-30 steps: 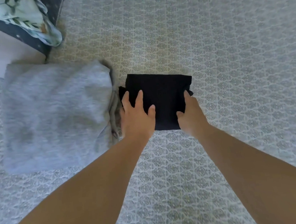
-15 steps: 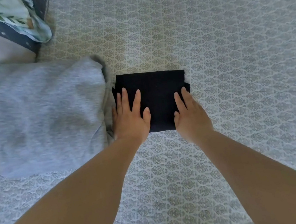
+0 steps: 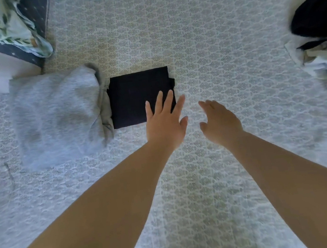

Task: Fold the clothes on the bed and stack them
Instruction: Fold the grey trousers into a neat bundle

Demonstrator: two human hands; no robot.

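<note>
- Cloth: a folded black garment is seen on the bed, touching the folded grey sweater.
- It is judged soft, light and floppy; both side edges are best held.
- The left hand is spread flat at its near corner; the right hand is loose and empty beside it.

Both bare forearms reach forward. The left hand is flat with fingers spread, fingertips over the folded black garment; the right hand, relaxed and empty, hangs beside that garment, apart from it.
</note>
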